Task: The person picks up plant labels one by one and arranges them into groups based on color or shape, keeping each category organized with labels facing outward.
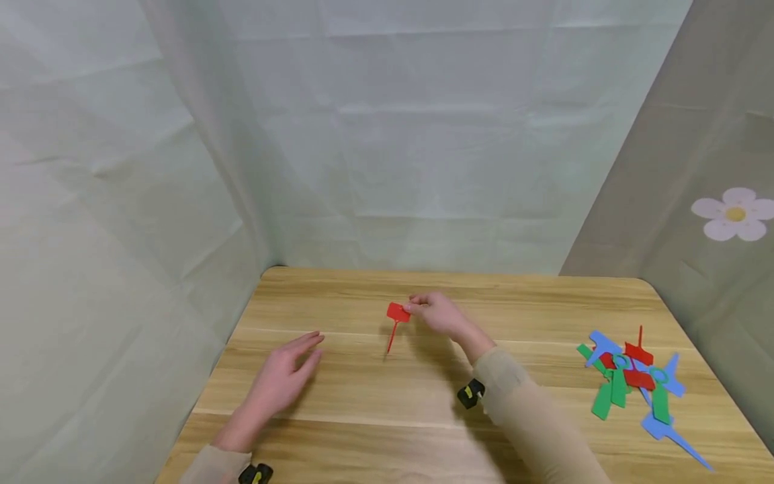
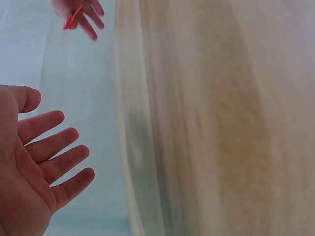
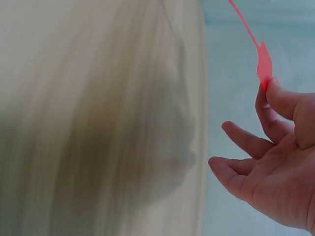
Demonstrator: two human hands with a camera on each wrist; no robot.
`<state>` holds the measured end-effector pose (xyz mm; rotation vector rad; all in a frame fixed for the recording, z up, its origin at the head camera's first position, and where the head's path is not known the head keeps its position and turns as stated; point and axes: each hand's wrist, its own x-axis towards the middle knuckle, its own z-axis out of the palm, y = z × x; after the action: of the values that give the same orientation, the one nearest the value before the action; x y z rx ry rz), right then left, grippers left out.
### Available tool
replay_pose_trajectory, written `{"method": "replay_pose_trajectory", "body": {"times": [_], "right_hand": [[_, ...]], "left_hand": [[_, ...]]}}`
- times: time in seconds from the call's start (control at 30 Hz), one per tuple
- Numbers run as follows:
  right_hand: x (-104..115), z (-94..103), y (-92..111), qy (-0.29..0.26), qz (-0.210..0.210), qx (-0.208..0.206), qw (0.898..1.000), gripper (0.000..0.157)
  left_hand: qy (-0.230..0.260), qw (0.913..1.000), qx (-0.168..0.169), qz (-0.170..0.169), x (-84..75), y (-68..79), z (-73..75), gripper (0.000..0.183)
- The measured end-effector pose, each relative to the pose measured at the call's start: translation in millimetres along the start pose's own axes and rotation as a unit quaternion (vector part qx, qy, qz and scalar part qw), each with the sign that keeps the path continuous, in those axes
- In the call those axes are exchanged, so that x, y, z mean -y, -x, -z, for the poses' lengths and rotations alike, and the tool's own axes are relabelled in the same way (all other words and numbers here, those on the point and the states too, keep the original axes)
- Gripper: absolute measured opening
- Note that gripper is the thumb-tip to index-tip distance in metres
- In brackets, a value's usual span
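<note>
Inside the left edge of the surface (image 1: pixel 375 410), the left hand (image 1: pixel 279 380) has its grip spread, with room before the red plastic tag (image 1: pixel 396 312) pinched aloft in the right hand's grip (image 1: pixel 440 314), well apart from the tag pile (image 1: pixel 637 378) near the right edge.

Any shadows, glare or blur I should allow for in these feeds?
Head view: the right arm casts a soft shadow on the table, with a faint pale sheen near the bottom edge; left wrist view: the table looks smeared; right wrist view: a broad dark shadow on the blurred table, and the red tag looks washed out.
</note>
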<state>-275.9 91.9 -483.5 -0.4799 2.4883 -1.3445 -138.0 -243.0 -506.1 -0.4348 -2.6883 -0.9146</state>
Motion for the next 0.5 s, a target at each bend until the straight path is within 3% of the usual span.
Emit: {"method": "replay_pose_trajectory", "body": {"times": [0.13, 0.33, 0.5], "right_hand": [[9.6, -29.5, -14.1, 0.021, 0.017, 0.032, 0.999, 0.034], [21.1, -61.9, -31.0, 0.059, 0.041, 0.033, 0.997, 0.038], [32.4, -78.0, -43.8, 0.107, 0.058, 0.031, 0.992, 0.033]], "left_hand": [[-0.002, 1.0, -0.004, 0.003, 1.7, 2.3, 1.0, 0.034], [-0.001, 0.9999, 0.001, 0.013, 1.8, 4.0, 3.1, 0.035], [-0.003, 0.9999, 0.001, 0.013, 1.1, 5.2, 2.3, 0.034]]}}
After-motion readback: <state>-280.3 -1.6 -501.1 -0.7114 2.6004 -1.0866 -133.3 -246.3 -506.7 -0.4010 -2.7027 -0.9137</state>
